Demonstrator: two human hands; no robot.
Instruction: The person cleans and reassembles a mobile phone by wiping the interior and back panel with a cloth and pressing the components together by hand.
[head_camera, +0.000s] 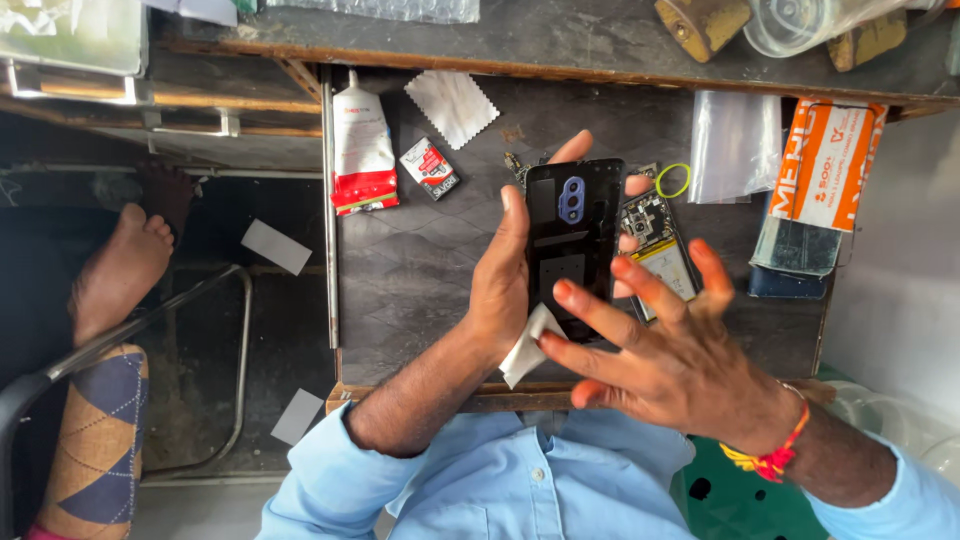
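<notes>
Left hand grips black phone back cover plus white wipe; right hand at 4 o'clock, fingers splayed, holding nothing.

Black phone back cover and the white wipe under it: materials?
Black phone back cover: looks like glossy plastic or glass, smooth and faintly reflective; the view cannot tell which. The left hand holds it. White wipe: soft thin cloth or paper, creased and folded against the left palm. The right hand hovers open beside it.
</notes>
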